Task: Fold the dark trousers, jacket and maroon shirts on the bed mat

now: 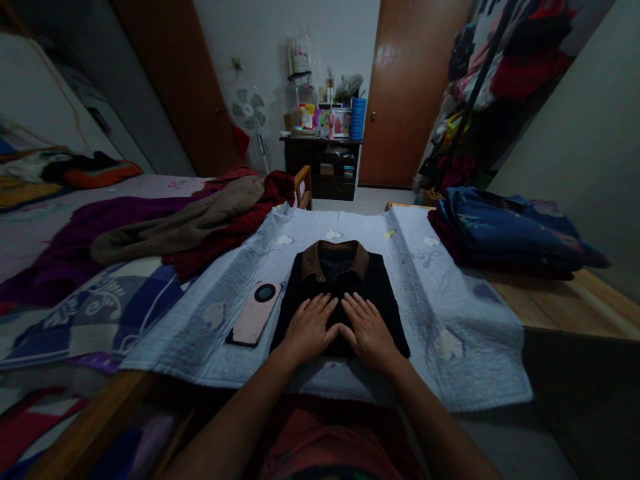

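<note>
A black garment with a brown collar (384,283) lies folded into a rectangle on the pale blue quilted cloth (465,347), its collar at the far side. My left hand (311,327) rests flat on the left part of the garment, fingers spread. On the right part lies my right hand (367,327), palm down and fingers apart. The two thumbs meet near the middle. Left of the garment is a pink phone (254,317) with a dark round camera area. Under my palms, part of the garment is hidden.
Folded blue clothes (500,223) are stacked on a wooden surface (560,303) at the right. Loose clothes, one brownish (185,227), lie on the bed at the left. A fan (250,110) and a dark cabinet (320,167) stand at the back.
</note>
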{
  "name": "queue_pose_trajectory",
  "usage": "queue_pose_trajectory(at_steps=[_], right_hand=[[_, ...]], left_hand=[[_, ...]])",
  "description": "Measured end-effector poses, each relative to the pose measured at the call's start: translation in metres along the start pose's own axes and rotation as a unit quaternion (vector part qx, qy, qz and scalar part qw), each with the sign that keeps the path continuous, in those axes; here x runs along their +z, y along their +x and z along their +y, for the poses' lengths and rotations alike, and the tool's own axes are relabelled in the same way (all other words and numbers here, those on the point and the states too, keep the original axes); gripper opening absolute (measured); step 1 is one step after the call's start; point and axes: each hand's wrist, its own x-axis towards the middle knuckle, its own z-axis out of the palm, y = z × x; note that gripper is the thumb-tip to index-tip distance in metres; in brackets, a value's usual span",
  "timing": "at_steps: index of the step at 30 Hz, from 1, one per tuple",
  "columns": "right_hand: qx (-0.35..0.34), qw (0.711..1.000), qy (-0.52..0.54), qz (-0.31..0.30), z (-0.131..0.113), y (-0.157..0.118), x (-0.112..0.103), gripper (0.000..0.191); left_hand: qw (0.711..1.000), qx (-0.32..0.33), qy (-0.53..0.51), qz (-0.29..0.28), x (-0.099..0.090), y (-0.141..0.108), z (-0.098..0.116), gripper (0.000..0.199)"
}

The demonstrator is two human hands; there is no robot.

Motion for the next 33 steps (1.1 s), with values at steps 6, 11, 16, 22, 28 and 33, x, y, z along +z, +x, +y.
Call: queue_pose_trajectory(at_steps=[6, 11, 16, 22, 28, 33], right_hand=[[0.027, 0.999, -0.024, -0.024, 0.016, -0.005, -0.002, 0.058], [0.108, 0.993, -0.033, -0.018, 0.037, -0.008, -0.006, 0.061], [0.053, 0.999, -0.004, -0.001, 0.017, -0.016, -0.012, 0.057], [0.02, 1.0, 0.003, -0.016, -0.006, -0.017, -0.01, 0.051], [0.062, 0.998, -0.028, -0.007, 0.011, -0.008, -0.006, 0.053], [0.141, 0.989, -0.045, -0.015, 0.046, -0.011, -0.001, 0.059]], left_hand=[[1.0, -0.001, -0.003, -0.001, -0.001, -0.001, 0.0, 0.059], [1.0, -0.004, -0.004, -0.002, -0.002, -0.001, 0.001, 0.059], [1.0, -0.006, -0.007, -0.007, -0.003, 0.0, 0.001, 0.058], [1.0, -0.005, -0.006, -0.009, -0.001, 0.0, 0.0, 0.059], [1.0, -0.008, -0.001, -0.016, -0.003, 0.0, 0.001, 0.058], [1.0, -0.013, -0.006, -0.02, -0.005, 0.0, 0.002, 0.058]])
